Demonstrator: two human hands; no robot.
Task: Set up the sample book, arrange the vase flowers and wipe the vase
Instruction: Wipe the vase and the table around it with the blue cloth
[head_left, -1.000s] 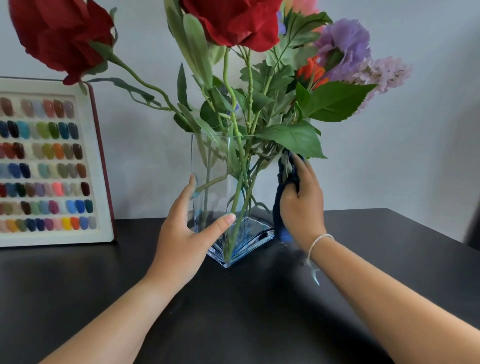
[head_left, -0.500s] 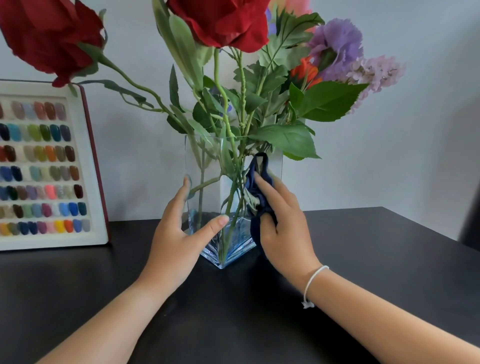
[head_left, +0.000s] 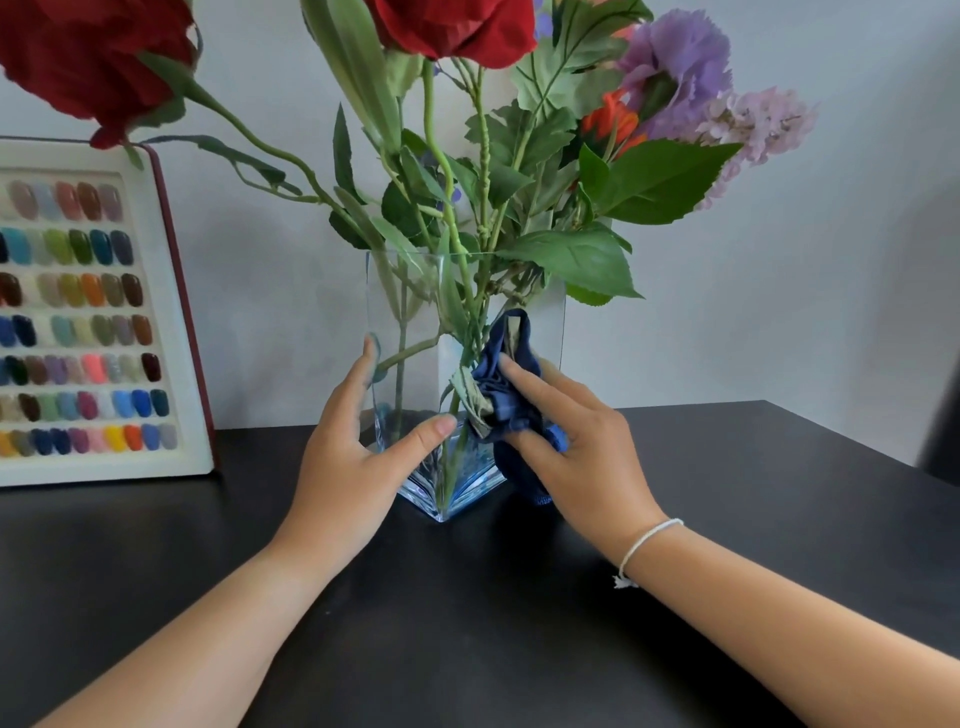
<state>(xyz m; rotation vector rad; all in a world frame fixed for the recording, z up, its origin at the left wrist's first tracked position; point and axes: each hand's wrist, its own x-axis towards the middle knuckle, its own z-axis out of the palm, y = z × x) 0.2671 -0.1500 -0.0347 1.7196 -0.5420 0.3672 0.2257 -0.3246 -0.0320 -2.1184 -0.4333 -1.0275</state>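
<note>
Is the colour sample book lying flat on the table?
No, the sample book stands upright against the wall at the left of the dark table, its rows of colour chips facing the camera.

Clear square glass vase (head_left: 410, 312), flowers, dark blue cloth, sample book on black tabletop.

Vase stands upright, one corner toward the camera, base tinted blue. Flowers (head_left: 670, 67) fill it: two red blooms, purple, lilac, orange, green leaves; stems cross inside. Cloth (head_left: 511, 395) bunched against the vase's right face, apparently touching the glass. Sample book (head_left: 93, 312) stands open and upright at left, rows of coloured nail swatches.
</note>
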